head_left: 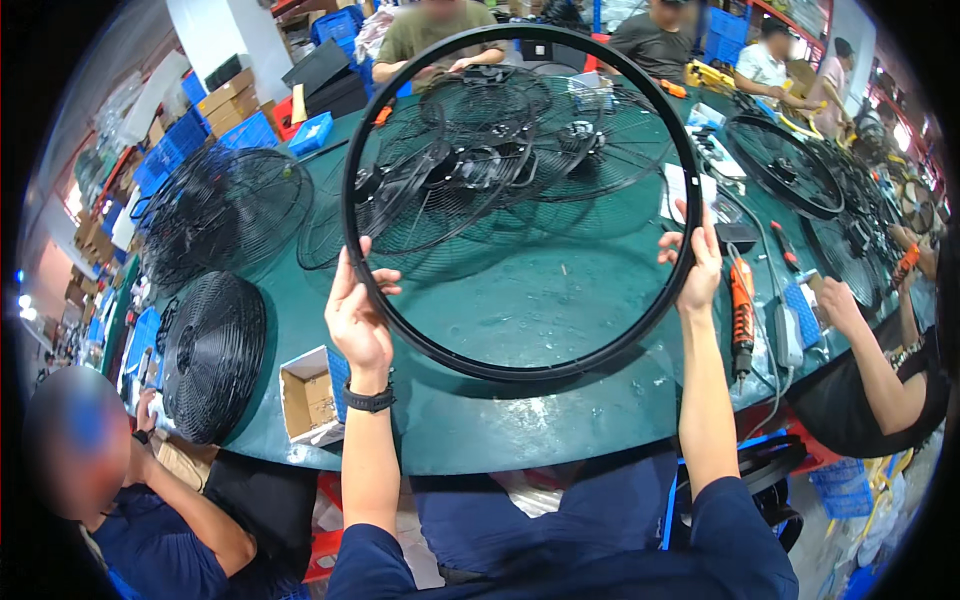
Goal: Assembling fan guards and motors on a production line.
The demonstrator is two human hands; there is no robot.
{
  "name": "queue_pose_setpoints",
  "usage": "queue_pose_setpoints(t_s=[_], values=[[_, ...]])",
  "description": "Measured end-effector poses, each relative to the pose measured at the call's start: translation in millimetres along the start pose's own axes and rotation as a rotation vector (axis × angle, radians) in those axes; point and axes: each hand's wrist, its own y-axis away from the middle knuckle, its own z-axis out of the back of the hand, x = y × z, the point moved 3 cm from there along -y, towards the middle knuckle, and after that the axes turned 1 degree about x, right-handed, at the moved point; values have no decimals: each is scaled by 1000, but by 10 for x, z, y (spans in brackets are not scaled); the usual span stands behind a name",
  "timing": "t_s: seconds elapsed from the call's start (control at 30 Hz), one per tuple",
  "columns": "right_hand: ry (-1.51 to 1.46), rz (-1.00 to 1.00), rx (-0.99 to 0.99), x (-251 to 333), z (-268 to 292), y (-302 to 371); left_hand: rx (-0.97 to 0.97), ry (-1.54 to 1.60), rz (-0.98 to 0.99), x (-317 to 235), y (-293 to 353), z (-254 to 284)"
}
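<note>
A large black fan ring is held up, tilted, over the green table. My left hand grips its left side, the thumb on the inner side and the fingers along the outside. On the opposite side, my right hand holds the rim in the same way. Through the ring I see several black wire fan grilles with dark central fittings, overlapping on the table. An orange power screwdriver lies to the right of my right hand.
Stacked black grilles stand at the left beside an opened small carton. More wire grilles lie behind them. A white power strip with cables is at the right. Co-workers sit around the table; one person's hand is near the right edge.
</note>
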Motion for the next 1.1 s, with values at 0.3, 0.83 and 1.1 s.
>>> queue_pose_setpoints(t_s=[0.3, 0.83, 1.1], values=[[78, 92, 52, 6, -156, 97, -172, 49, 53, 10, -40, 116], [84, 139, 92, 76, -213, 130, -211, 144, -16, -5, -34, 177], [30, 158, 91, 113, -244, 142, -249, 92, -11, -5, -25, 247]])
